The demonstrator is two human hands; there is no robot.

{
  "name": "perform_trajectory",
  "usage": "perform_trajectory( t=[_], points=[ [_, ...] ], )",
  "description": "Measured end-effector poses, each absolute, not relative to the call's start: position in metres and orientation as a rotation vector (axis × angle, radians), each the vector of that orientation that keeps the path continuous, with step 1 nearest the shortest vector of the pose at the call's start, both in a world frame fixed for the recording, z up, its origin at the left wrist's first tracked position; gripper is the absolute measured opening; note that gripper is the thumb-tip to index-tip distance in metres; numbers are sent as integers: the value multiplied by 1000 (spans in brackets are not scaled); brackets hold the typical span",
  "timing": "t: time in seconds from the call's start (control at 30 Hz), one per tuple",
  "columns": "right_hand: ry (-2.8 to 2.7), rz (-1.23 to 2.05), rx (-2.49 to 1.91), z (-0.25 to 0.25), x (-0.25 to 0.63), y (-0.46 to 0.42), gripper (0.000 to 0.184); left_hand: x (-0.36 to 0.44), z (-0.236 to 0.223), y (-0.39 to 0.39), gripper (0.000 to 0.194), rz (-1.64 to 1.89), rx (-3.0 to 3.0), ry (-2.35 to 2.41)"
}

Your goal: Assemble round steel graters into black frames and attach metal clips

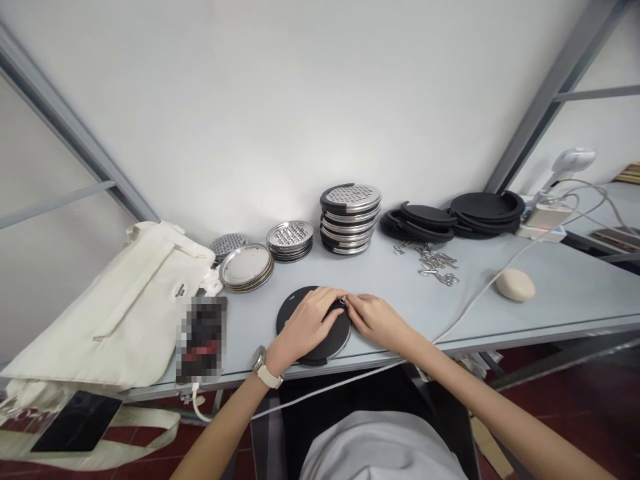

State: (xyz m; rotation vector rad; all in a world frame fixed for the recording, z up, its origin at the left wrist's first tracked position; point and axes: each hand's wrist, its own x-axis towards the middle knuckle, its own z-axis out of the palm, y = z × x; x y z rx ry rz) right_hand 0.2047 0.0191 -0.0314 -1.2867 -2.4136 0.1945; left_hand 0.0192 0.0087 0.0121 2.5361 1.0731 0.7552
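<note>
A round black disc with a metal rim (300, 303) lies flat near the front edge of the grey table (550, 293). My left hand (305, 327) rests on top of the disc with its fingers curled toward the disc's far right edge. My right hand (375, 319) meets it there, and the fingertips of both hands pinch a small metal ring (343, 301) at the rim. A watch (264, 371) is on my left wrist.
At the back stand stacks of metal grater discs (350, 217), perforated lids (290, 239), plain metal lids (246, 267) and black rims (450, 217). Loose metal hooks (436, 261), a beige oval object (515, 285), a white cable (470, 307), a white tote bag (125, 307) and a power strip (543, 223) also lie here.
</note>
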Motion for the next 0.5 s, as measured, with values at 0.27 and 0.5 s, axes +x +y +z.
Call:
perform_trajectory(
  t=[0.27,0.5],
  points=[
    [-2388,236,-1300,-30,206,18,32,19,9,11,18,777,2554,1114],
    [-2381,263,-1280,-28,205,17,30,19,11,9,20,765,2581,1093]
  ],
)
